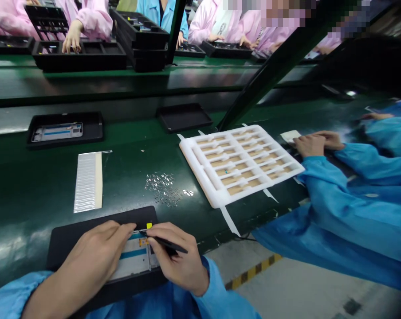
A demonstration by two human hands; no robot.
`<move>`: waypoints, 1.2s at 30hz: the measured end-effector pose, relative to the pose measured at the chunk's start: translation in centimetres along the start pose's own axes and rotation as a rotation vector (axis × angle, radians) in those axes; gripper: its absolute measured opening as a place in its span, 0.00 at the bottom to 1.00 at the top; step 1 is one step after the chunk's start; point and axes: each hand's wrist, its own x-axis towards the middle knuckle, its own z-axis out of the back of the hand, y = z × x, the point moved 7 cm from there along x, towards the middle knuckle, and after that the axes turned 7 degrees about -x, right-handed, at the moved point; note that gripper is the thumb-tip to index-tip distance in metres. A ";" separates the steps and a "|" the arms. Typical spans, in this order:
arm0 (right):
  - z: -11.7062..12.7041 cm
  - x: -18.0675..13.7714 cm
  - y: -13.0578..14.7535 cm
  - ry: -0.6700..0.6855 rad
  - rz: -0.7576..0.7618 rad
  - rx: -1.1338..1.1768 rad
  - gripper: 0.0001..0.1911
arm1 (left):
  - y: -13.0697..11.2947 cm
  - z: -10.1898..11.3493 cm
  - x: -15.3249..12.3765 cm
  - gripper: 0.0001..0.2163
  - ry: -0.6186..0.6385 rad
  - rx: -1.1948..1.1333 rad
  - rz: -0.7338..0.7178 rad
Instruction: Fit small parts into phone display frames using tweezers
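A silvery phone frame (130, 267) with blue strips lies in a black tray (72, 237) at the near edge of the bench. My left hand (94, 252) rests over its left part, fingers closed together and fingertips at the frame's far edge. Black tweezers (170, 244) are pinched in my right hand (182, 261). Their tips meet the frame near a small orange flex piece (143, 242) and a yellow tab (149, 226). Whatever sits between the tips is too small to make out.
Beyond the tray lie scattered tiny metal pieces (163, 188) and a strip sheet (85, 181). A white compartment tray (243, 161) is at the right. Farther back are a black tray with another phone frame (59, 131) and a black tray (185, 117). Co-workers' hands (315, 144) work nearby.
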 end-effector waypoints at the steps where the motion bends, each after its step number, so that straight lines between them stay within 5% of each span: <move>1: -0.1 0.0 0.1 0.000 -0.002 -0.007 0.11 | -0.6 0.1 -0.3 0.17 -0.035 0.073 -0.051; 4: -0.6 0.0 0.3 0.007 0.006 -0.031 0.11 | -1.8 0.2 -0.7 0.18 -0.078 0.217 -0.166; 7: -0.5 0.1 0.2 -0.003 -0.018 -0.003 0.09 | -0.6 0.8 0.3 0.16 -0.014 0.178 -0.124; 14: 3.2 -0.5 -3.9 -0.273 -0.260 0.124 0.08 | 9.3 6.8 4.0 0.20 -0.169 0.264 0.212; 19: 3.3 -0.6 -4.4 -0.259 -0.240 0.080 0.09 | 13.7 8.9 6.2 0.21 -0.190 0.352 0.282; 28: 3.0 -0.6 -4.8 -0.244 -0.235 0.084 0.11 | 15.8 8.8 13.1 0.19 -0.081 0.532 0.220; 36: 3.1 -0.5 -4.7 -0.231 -0.221 0.091 0.10 | 15.2 7.1 14.0 0.20 -0.001 0.762 0.125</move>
